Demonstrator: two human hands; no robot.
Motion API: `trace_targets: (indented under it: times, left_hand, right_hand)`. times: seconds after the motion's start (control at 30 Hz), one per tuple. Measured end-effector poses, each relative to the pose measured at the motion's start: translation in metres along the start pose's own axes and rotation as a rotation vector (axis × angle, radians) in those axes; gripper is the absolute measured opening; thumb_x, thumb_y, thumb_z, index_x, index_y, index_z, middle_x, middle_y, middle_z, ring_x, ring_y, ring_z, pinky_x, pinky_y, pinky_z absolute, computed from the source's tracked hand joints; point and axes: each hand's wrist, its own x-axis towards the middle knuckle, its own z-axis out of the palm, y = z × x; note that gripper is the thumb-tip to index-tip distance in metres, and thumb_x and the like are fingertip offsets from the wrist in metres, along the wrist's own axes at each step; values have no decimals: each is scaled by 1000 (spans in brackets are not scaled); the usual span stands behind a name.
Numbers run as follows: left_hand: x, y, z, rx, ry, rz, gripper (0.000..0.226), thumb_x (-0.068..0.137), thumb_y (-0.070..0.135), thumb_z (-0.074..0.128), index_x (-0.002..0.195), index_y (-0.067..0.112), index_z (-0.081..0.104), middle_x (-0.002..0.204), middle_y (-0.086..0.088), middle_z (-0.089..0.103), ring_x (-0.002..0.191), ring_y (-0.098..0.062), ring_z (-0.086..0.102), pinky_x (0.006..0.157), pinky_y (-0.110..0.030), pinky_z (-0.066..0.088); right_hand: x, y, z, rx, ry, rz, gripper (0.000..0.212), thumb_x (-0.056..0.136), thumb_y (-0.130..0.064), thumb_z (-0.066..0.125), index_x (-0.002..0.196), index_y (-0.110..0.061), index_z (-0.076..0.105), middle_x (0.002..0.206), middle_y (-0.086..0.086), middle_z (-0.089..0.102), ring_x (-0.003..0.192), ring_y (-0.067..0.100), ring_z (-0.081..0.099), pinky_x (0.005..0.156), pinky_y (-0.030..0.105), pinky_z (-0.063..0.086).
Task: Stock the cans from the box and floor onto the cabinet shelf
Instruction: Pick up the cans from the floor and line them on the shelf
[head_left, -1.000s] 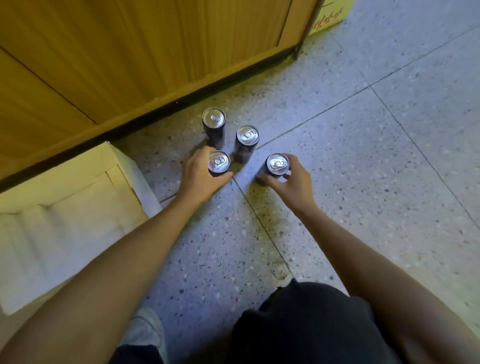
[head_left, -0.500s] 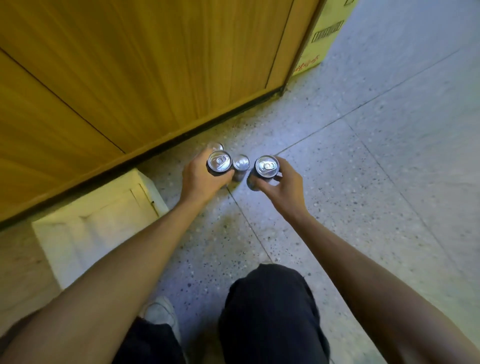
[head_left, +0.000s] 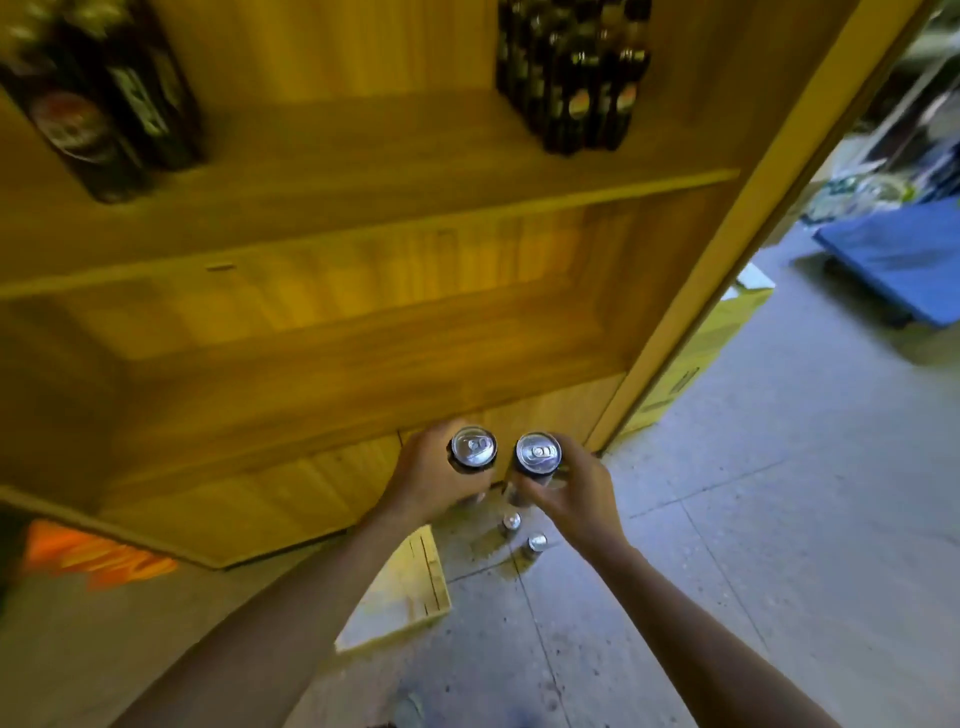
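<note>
- Head view shows the left hand (head_left: 436, 480) wrapped around one can (head_left: 471, 449) and the right hand (head_left: 574, 493) wrapped around a second can (head_left: 538, 454), both upright, side by side, raised in front of the cabinet (head_left: 691, 291).
- Two more cans (head_left: 511, 522) stand on the floor (head_left: 779, 545) below, beside the box (head_left: 410, 587).
- Step in hand, as I judge it: carrying the pair to the shelf (head_left: 337, 332).
- Next move calls for setting both down upright on bare wood, clear of the edge.
</note>
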Motion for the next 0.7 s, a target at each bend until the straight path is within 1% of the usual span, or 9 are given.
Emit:
trace_targets:
  times: [0.1,0.2,0.3,0.37,0.43,0.57,0.6,0.67,0.7]
  left_hand:
    - [-8,50,-72,14,26,7,45,56,36,84,97,29,66,92,11,71,85,-2,66,70,-30,56]
    - [-16,84,-133,17,94,11,43,56,32,88,91,34,64,88,16,69,81,6,64,65,-16,48]
    - [-20,103,-186,16,190,-6,45,58,28,90,96,29,67,91,15,69,83,6,64,67,-15,50]
    - [-20,105,-221,22,277,-14,43,58,27,90,94,26,68,90,14,68,82,9,62,66,-9,48]
    - [-19,106,-256,11,348,-26,39,58,24,91,88,30,66,86,16,67,77,15,60,62,-4,44]
    - [-11,101,-324,19,425,-16,41,58,17,90,81,36,63,81,20,64,72,17,60,60,-4,42]
    - [-9,97,-339,17,445,-18,40,58,17,91,85,33,66,83,17,66,74,13,62,63,-5,44]
    - [-3,89,-367,16,458,-11,42,59,15,91,96,18,71,92,5,70,84,-3,65,75,-19,51]
    - [-1,86,-378,21,465,-7,43,60,14,90,98,17,71,93,4,70,85,-8,65,76,-23,52]
  right_hand:
    - [19,-75,-17,3,-75,-78,56,72,-56,78,117,-25,63,105,-11,72,95,4,66,77,37,59]
    - [39,-141,-24,-33,-133,-159,56,74,-54,80,119,-26,62,107,-11,71,93,2,65,76,31,59]
    - [59,-199,-20,-57,-139,-269,52,75,-51,81,117,-25,63,108,-11,72,93,1,66,74,29,60]
    - [73,-234,-14,-78,-114,-340,55,74,-56,80,116,-24,64,107,-9,73,91,2,66,70,25,59]
    - [87,-270,-4,-67,-116,-379,58,72,-63,75,113,-23,65,106,-9,73,90,3,66,68,24,59]
    - [114,-335,23,-69,-101,-442,64,70,-76,66,108,-24,66,102,-9,74,89,6,68,68,23,54]
    - [121,-349,32,-61,-97,-443,66,70,-78,65,108,-25,65,102,-9,74,89,6,68,70,25,56]
    - [133,-374,52,-30,-103,-423,65,69,-76,68,109,-25,65,103,-9,74,91,7,68,73,31,59]
    - [137,-386,61,-17,-118,-412,63,69,-74,70,108,-25,65,103,-9,73,91,8,68,75,34,60]
